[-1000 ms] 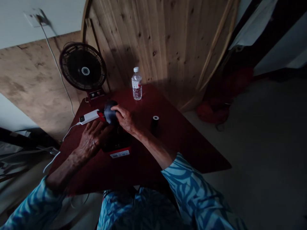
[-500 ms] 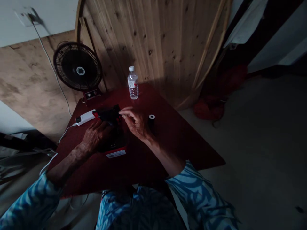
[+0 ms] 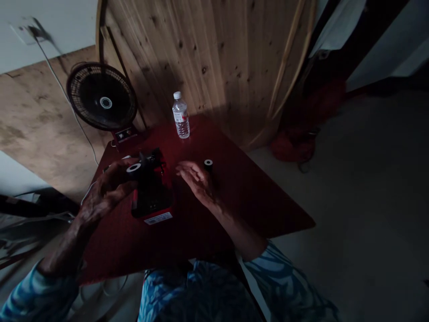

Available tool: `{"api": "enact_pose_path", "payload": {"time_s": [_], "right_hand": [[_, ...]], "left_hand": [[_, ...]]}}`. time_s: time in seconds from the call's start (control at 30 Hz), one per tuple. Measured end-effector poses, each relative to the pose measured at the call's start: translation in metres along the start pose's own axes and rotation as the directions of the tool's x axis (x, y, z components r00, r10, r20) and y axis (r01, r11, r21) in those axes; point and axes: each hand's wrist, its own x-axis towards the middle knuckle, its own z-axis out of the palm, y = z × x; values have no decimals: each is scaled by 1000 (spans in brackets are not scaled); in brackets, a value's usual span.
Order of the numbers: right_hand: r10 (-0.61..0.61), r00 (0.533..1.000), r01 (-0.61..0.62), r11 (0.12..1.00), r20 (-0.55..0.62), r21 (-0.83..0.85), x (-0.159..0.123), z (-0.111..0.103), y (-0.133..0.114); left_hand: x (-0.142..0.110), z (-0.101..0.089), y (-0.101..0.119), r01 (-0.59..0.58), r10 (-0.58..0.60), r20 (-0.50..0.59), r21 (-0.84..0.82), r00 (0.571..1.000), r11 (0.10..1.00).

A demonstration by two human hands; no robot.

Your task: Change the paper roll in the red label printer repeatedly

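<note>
In my left hand (image 3: 112,185) is a black roll (image 3: 134,168) with a white ring-shaped end, its fingers closed around it. The roll is raised over the left side of an open red-and-black machine (image 3: 157,192), which has a white label on its front. A dark mechanism shows at the machine's back; its inside is too dark to make out. My right hand (image 3: 197,181) hovers just right of the machine with fingers stretched out and nothing seen in them. Near its fingers stands a second black roll (image 3: 208,165) with a white ring on top.
A clear water bottle (image 3: 181,116) stands at the back of the red table (image 3: 234,219). At the back left is a black fan (image 3: 102,96). A white cable (image 3: 89,194) hangs over the table's left edge. A wooden panel (image 3: 208,53) rises behind.
My left hand has lifted out of the machine and moved left, with the black roll now in it. My right hand has drawn back from the mechanism. The view has shifted slightly.
</note>
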Motion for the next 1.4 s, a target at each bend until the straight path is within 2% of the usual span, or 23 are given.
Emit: {"api": "enact_pose_path", "payload": {"time_s": [0.1, 0.23, 0.3, 0.4, 0.47, 0.53, 0.6, 0.67, 0.73, 0.8, 0.9, 1.0, 1.07, 1.17, 1.23, 1.4], "right_hand": [[50, 991, -70, 984, 125, 165, -3, 5, -11], [188, 961, -247, 913, 204, 324, -9, 6, -14], [228, 933, -312, 897, 278, 312, -15, 6, -19], [224, 903, -323, 917, 367, 235, -23, 9, -36], [208, 907, -297, 932, 365, 208, -26, 13, -47], [183, 933, -249, 950, 310, 190, -29, 18, -51], [165, 956, -198, 973, 243, 119, -30, 21, -50], [141, 969, -145, 989, 202, 3, -32, 24, -47], [99, 974, -80, 992, 206, -99, -33, 25, -44], [42, 969, -9, 991, 242, -136, -32, 25, -43], [-49, 968, 84, 987, 245, -137, -27, 18, -38], [-138, 985, 156, 970, 102, -187, -18, 2, -24], [-176, 984, 176, 953, 23, -245, -15, -11, -9], [-219, 976, 205, 923, -5, -326, -15, -25, 13], [-254, 967, 238, 895, 7, -377, -17, -30, 23], [-378, 921, 378, 800, 99, -466, -21, -30, 31]], "left_hand": [[-7, 7, -3, 2, -5, -24, -149, 1000, 989], [-11, 25, -12, -34, 11, -71, -338, 997, 941], [-13, 35, -14, -29, 6, -58, -390, 998, 920], [-17, 48, -15, -17, 10, -18, -419, 1000, 908], [-20, 53, -16, -36, 35, -11, -418, 999, 908], [-23, 53, -18, -67, 72, 0, -400, 997, 914], [-27, 49, -17, -97, 111, 25, -333, 993, 938], [-30, 41, -13, -132, 141, 40, -174, 989, 976], [-31, 33, -8, -166, 165, 28, 26, 986, 986], [-29, 26, -4, -187, 185, 28, 147, 982, 971], [-19, 17, -12, -183, 186, -18, 112, 982, 977], [-5, 12, -34, -134, 138, -90, 49, 986, 990], [4, 12, -49, -119, 128, -51, 164, 990, 979], [12, 15, -62, -120, 122, 18, 354, 992, 927], [17, 19, -63, -143, 133, 52, 411, 990, 900], [30, 21, -55, -234, 114, 237, 575, 965, 784]]}}
